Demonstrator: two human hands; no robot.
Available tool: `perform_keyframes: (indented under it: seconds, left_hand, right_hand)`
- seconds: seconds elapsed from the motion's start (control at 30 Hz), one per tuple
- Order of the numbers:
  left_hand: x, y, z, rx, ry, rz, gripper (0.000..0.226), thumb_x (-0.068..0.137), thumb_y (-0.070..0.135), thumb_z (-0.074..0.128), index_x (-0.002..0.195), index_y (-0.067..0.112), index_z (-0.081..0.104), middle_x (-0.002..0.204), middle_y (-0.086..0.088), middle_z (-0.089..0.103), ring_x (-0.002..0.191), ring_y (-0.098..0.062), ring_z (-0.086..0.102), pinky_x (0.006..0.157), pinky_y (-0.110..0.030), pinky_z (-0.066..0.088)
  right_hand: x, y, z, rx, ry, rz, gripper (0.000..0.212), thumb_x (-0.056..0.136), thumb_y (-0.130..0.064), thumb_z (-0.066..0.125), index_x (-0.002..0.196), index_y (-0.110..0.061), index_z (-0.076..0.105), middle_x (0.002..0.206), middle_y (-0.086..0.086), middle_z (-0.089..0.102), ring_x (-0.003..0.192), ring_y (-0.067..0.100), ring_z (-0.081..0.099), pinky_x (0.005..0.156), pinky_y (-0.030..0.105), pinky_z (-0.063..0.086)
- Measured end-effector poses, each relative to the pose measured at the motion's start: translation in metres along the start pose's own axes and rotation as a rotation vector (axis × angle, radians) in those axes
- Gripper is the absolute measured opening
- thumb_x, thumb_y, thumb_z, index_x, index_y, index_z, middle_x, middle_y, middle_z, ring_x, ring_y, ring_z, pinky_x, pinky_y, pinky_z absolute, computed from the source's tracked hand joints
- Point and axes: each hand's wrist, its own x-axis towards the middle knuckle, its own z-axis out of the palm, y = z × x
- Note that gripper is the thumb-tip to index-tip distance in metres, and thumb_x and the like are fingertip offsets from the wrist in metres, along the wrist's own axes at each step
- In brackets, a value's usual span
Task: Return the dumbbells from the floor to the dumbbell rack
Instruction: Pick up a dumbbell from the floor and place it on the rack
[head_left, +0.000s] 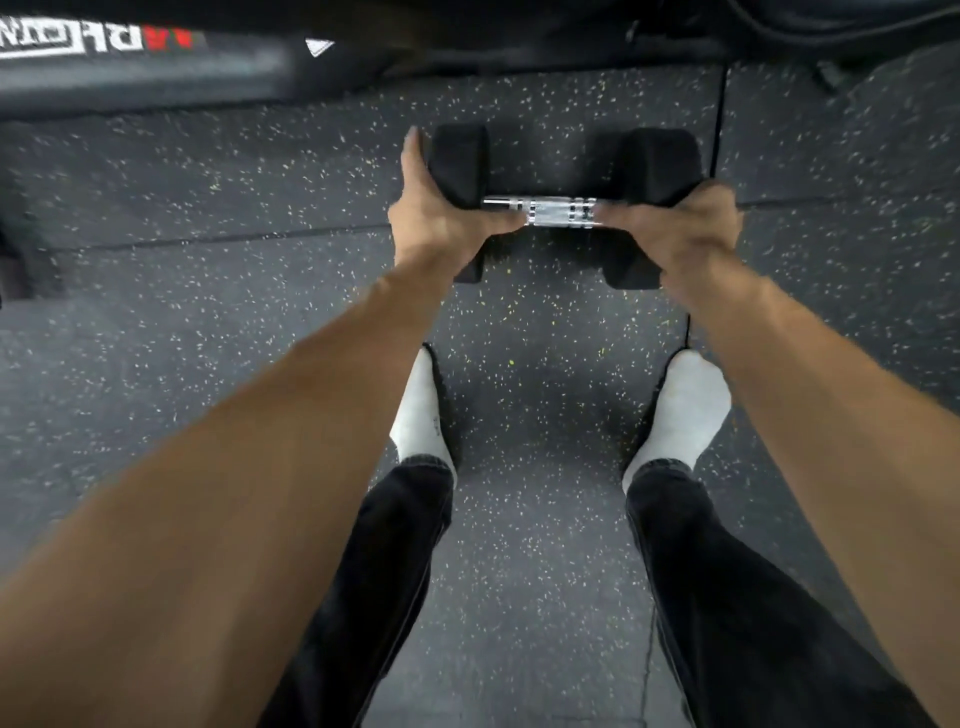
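Note:
A black hex dumbbell (563, 156) with a knurled chrome handle (558, 212) lies crosswise in front of me on the speckled rubber floor. My left hand (441, 218) clasps its left head, fingers along the outer face and thumb reaching toward the handle. My right hand (685, 228) wraps over its right head from above, fingertips at the handle's end. I cannot tell whether the dumbbell rests on the floor or is slightly lifted. No rack is identifiable in view.
My two feet in white socks (421, 410) (685, 405) stand apart behind the dumbbell. A black padded bench or machine part with white lettering (140, 62) runs along the top left. Dark equipment and a cable (831, 21) lie at the top right.

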Motion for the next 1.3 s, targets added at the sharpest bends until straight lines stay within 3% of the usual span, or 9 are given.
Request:
perform_keyframes:
  seconds: [0.07, 0.17, 0.27, 0.5, 0.8, 0.93, 1.07, 1.17, 1.3]
  left_hand:
    - [0.0, 0.002, 0.001, -0.023, 0.0, -0.079, 0.128, 0.067, 0.019, 0.094, 0.163, 0.036, 0.01, 0.13, 0.003, 0.054, 0.112, -0.014, 0.051, 0.106, -0.027, 0.044]
    - [0.001, 0.001, -0.003, 0.079, -0.007, -0.08, 0.088, 0.065, 0.012, 0.087, 0.143, 0.023, 0.047, 0.119, 0.003, 0.06, 0.107, -0.017, 0.058, 0.085, -0.025, 0.054]
    - [-0.003, 0.007, -0.008, 0.184, -0.016, -0.06, 0.067, 0.065, 0.014, 0.084, 0.124, 0.018, 0.053, 0.102, 0.005, 0.059, 0.097, -0.02, 0.058, 0.068, -0.026, 0.052]
    - [-0.019, 0.013, -0.016, 0.365, -0.073, -0.099, 0.069, 0.066, 0.023, 0.086, 0.128, 0.019, 0.056, 0.112, -0.001, 0.06, 0.1, -0.023, 0.057, 0.08, -0.032, 0.059]
    - [-0.132, 0.022, -0.043, 0.531, -0.133, -0.097, 0.077, 0.067, 0.027, 0.087, 0.136, 0.014, 0.053, 0.108, -0.004, 0.058, 0.103, -0.027, 0.06, 0.069, -0.029, 0.048]
    - [-0.204, 0.042, -0.062, 0.562, -0.147, -0.068, 0.078, 0.069, 0.021, 0.086, 0.138, 0.013, 0.05, 0.111, -0.004, 0.054, 0.1, -0.026, 0.053, 0.074, -0.032, 0.048]
    - [-0.31, 0.079, -0.086, 0.605, -0.15, -0.041, 0.074, 0.069, 0.021, 0.086, 0.135, 0.014, 0.053, 0.115, -0.004, 0.061, 0.095, -0.024, 0.055, 0.061, -0.025, 0.046]
    - [-0.385, 0.115, -0.101, 0.637, -0.137, 0.025, 0.071, 0.062, 0.025, 0.086, 0.126, 0.016, 0.059, 0.111, -0.004, 0.067, 0.097, -0.025, 0.062, 0.078, -0.03, 0.056]
    - [-0.464, 0.183, -0.086, 0.757, -0.163, 0.082, 0.062, 0.061, 0.027, 0.086, 0.116, 0.016, 0.061, 0.103, -0.002, 0.065, 0.093, -0.024, 0.061, 0.076, -0.03, 0.054]
  right_hand:
    - [-0.002, -0.001, -0.005, -0.03, -0.025, 0.029, 0.053, 0.057, -0.03, 0.1, 0.101, -0.021, 0.072, 0.103, -0.005, 0.073, 0.093, 0.013, 0.07, 0.077, 0.025, 0.061]
    - [-0.008, -0.007, -0.01, -0.117, -0.041, 0.055, 0.049, 0.062, -0.014, 0.093, 0.102, -0.022, 0.067, 0.112, 0.002, 0.068, 0.097, 0.018, 0.066, 0.071, 0.024, 0.055]
    - [-0.014, -0.012, -0.014, -0.17, -0.044, 0.069, 0.052, 0.066, -0.01, 0.09, 0.113, -0.018, 0.068, 0.11, 0.002, 0.063, 0.095, 0.019, 0.061, 0.078, 0.026, 0.057]
    - [-0.022, -0.01, -0.026, -0.256, -0.115, 0.134, 0.081, 0.062, -0.021, 0.094, 0.134, -0.006, 0.06, 0.127, 0.01, 0.063, 0.107, 0.025, 0.065, 0.092, 0.036, 0.06]
    - [-0.134, 0.03, -0.095, -0.18, -0.141, 0.244, 0.046, 0.07, -0.014, 0.088, 0.109, -0.006, 0.065, 0.079, 0.001, 0.058, 0.061, 0.012, 0.051, 0.065, 0.029, 0.058]
    - [-0.205, 0.039, -0.148, -0.138, -0.095, 0.278, 0.038, 0.066, -0.018, 0.088, 0.094, -0.011, 0.063, 0.077, 0.001, 0.063, 0.065, 0.015, 0.059, 0.085, 0.038, 0.063]
    - [-0.281, 0.041, -0.221, -0.095, -0.102, 0.272, 0.054, 0.062, -0.021, 0.088, 0.111, -0.014, 0.065, 0.093, 0.001, 0.067, 0.088, 0.022, 0.065, 0.084, 0.037, 0.061]
    - [-0.337, 0.035, -0.291, -0.053, -0.093, 0.234, 0.04, 0.069, -0.018, 0.085, 0.099, -0.017, 0.058, 0.073, -0.005, 0.057, 0.082, 0.024, 0.063, 0.079, 0.036, 0.06]
    - [-0.373, 0.038, -0.374, 0.022, -0.087, 0.269, 0.043, 0.065, -0.022, 0.087, 0.1, -0.017, 0.063, 0.091, 0.002, 0.067, 0.088, 0.026, 0.065, 0.081, 0.036, 0.06]
